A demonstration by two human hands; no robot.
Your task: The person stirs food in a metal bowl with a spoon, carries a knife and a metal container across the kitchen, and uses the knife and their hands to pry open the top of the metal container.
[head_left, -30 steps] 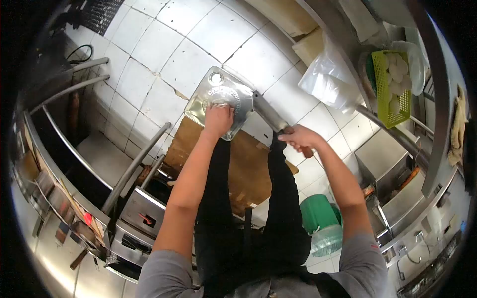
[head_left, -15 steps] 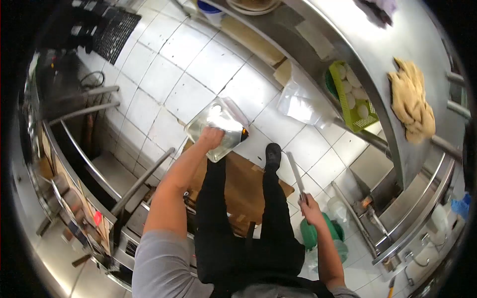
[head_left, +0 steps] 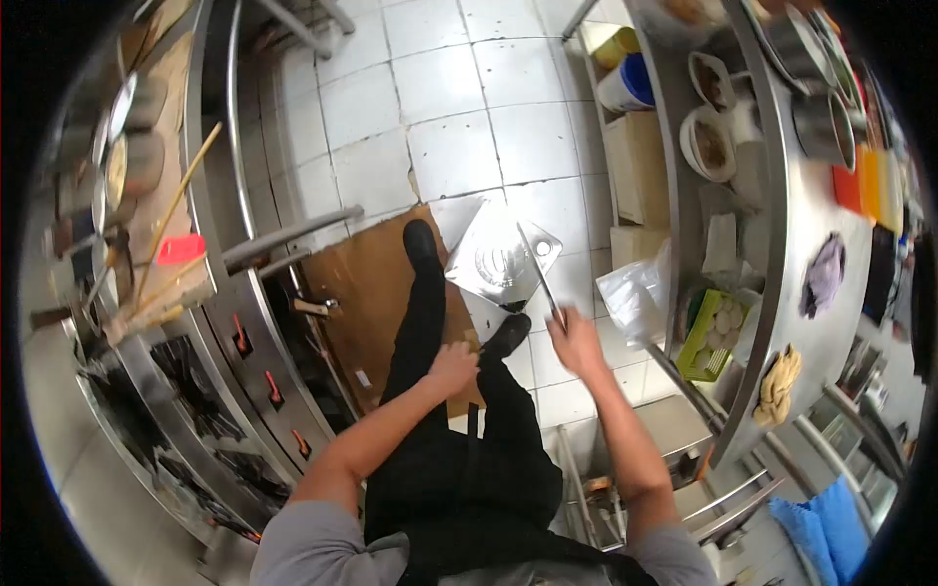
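My right hand (head_left: 575, 340) is closed around the handle of a long knife (head_left: 535, 264). Its narrow blade points away from me, its tip overlapping a shiny, square-looking metal piece (head_left: 489, 259) with a round raised pattern. That piece appears beyond my right shoe, at the edge of a brown cardboard sheet (head_left: 357, 283); I cannot tell for sure whether it rests on the tiles. Over my lap, my left hand (head_left: 454, 369) has loosely bent fingers, with nothing visible in it.
On the right, a steel counter (head_left: 831, 210) carries a tan cloth (head_left: 779, 386) and a purple-grey cloth (head_left: 824, 275). Beneath it are a green basket of eggs (head_left: 713, 337) and bowls (head_left: 708, 145). A stove front with red-handled knobs (head_left: 274, 391) stands left.
My left hand has come back toward my lap and no longer holds the clear, shiny container-like piece. The knife stays in my right hand, which has moved forward. My view has turned.
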